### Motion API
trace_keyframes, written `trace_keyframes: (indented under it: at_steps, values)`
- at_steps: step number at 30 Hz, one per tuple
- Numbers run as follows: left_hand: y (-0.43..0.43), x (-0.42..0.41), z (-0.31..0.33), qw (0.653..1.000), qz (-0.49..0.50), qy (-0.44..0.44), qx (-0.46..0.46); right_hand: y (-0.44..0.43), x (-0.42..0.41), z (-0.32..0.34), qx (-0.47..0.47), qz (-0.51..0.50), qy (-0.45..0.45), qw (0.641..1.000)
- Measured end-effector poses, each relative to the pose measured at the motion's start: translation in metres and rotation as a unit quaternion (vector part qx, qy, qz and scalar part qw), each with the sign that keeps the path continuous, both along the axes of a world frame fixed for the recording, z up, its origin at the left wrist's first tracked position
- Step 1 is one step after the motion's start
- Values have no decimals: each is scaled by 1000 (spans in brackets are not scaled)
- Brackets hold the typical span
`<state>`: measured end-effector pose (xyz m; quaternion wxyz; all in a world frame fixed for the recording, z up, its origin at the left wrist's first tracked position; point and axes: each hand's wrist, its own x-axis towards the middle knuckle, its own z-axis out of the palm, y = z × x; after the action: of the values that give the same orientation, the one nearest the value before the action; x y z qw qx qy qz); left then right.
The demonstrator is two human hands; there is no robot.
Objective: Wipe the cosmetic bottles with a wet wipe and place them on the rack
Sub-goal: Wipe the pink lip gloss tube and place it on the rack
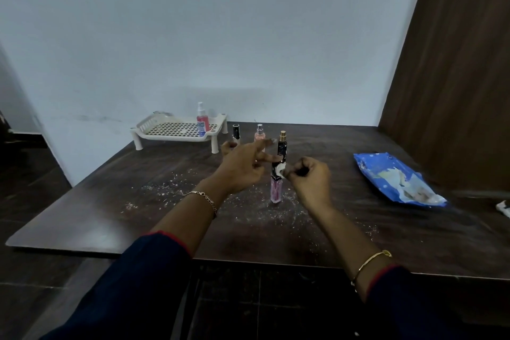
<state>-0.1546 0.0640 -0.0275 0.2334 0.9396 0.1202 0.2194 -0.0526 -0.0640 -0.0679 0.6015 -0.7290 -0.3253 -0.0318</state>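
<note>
Near the middle of the dark wooden table [110,215], a slim bottle [276,190], upright: clear pink body below, dark patterned cap above. Just at its right side, the right hand [310,178], fingers curled, pinching a small white wet wipe [281,172] and holding it against the lower part of the cap. On the other side, the left hand [241,165], raised above the table, fingers straight and loosely spread, pointing toward the top of the cap. Fingertips blurred there; cannot tell whether touching.

At the far left corner, a white rack [153,121] on short legs, with a pink spray bottle [202,121] upright at its right end. Just right of the rack, along the far edge, three more bottles in a row, upright and apart: a black-capped bottle [236,132], a pale pink bottle [259,134] with a silver top, and a dark bottle [282,145] with a gold top, directly behind the slim one.

Toward the right edge, a blue wipe pack [397,178], lying flat, its near end torn open. At the very right edge, a small white object [503,208], cut off by the frame. White specks [165,190] scattered over the middle of the table, around the slim bottle's base.

Gold bracelets on both wrists, dark blue sleeves with red trim.
</note>
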Motion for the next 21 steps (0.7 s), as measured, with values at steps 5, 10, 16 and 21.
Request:
trace_keyframes:
  at_steps: [5,10,16,21]
  values:
    - [-1,-1,0,1000,6,-9,-3,1,-6,-7,86,30,91,992]
    - [-4,-1,2,1000,15,-5,1,0,-4,-10,95,61,174,978]
    - [-2,-1,0,1000,21,-15,10,5,2,0,101,60,144,983]
    - [-5,-2,2,1000,12,-11,-1,-1,1,-5,71,91,175,978]
